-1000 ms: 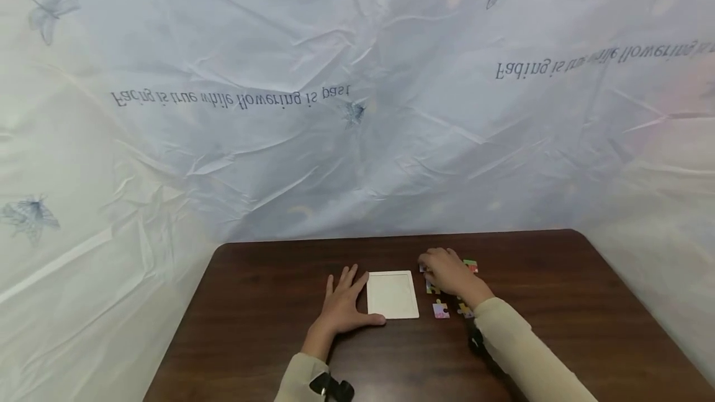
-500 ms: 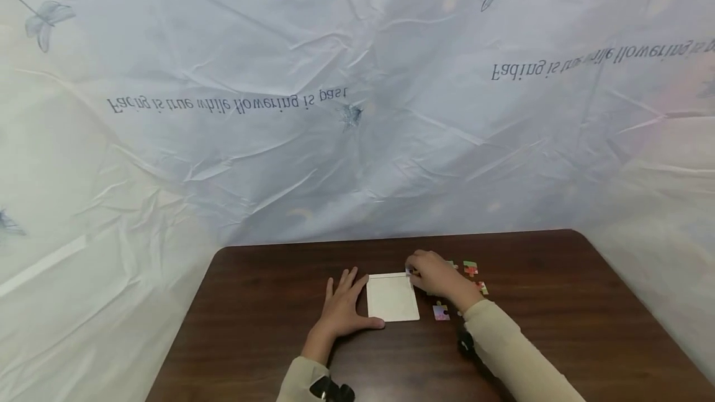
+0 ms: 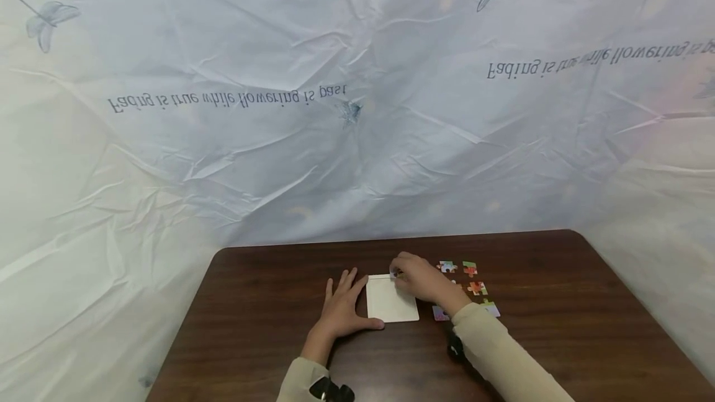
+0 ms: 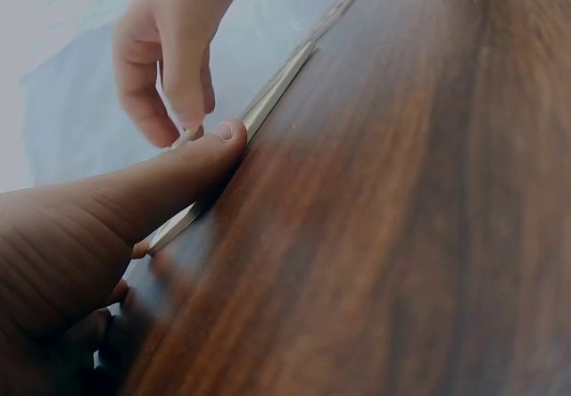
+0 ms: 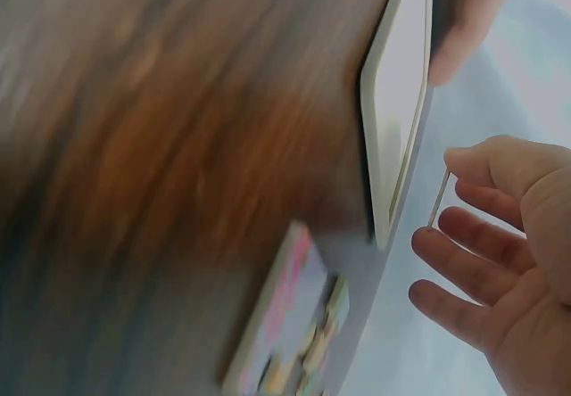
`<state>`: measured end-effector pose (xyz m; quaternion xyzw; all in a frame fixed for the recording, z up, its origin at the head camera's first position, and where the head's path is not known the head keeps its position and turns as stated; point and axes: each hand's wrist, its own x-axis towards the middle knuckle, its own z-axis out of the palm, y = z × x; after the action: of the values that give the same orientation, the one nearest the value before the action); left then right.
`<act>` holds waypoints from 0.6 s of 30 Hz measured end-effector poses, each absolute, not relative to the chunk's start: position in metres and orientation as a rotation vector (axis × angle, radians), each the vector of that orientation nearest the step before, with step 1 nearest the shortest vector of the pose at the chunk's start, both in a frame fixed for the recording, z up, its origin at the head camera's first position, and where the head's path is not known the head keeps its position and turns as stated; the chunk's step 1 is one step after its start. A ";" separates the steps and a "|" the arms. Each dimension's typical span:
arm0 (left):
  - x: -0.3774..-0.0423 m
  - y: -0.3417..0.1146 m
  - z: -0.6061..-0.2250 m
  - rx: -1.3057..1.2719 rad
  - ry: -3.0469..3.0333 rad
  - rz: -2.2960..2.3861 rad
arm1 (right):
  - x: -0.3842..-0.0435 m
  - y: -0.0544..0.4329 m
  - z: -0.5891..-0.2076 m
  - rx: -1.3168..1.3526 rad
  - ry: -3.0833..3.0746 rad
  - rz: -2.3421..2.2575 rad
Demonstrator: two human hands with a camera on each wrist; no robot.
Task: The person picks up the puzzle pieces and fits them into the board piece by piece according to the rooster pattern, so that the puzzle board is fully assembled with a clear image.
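And here on the left, below a beige fabric sleeve (image 3: 296, 380) and a black wrist-worn device (image 3: 333, 390), the left hand (image 3: 342, 314) lies with its fingers spread wide on the dark brown wood-grain table (image 3: 251, 303), index finger at the far left corner and thumb along the near edge of a flat white square tray (image 3: 391, 304)! Across to the tray's far edge, and there's a thin jigsaw puzzle piece (image 5: 439, 198), pinched between thumb and fingertip of the right hand (image 3: 422, 279); whether it touches the tray, I cannot tell. The hands are apart, one on either side. Further right, loose on the wood: a purple-pink puzzle piece (image 3: 440, 313) partly hidden by the right arm, a pale blue-and-white piece (image 3: 447, 267) further back, a green-and-red piece (image 3: 470, 268), a red-and-orange piece (image 3: 477, 288) and, rightmost, a lilac-and-green piece (image 3: 491, 309)
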<state>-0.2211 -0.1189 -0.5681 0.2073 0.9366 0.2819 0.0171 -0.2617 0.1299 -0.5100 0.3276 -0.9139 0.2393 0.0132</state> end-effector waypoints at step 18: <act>-0.217 -0.117 -0.571 0.650 2.914 0.870 | -0.259 0.099 -0.521 1.140 -2.893 0.806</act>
<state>-0.2173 -0.1173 -0.5712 0.2090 0.9369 0.2796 0.0157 -0.2593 0.0990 -0.5209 0.3545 -0.9001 0.2507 -0.0354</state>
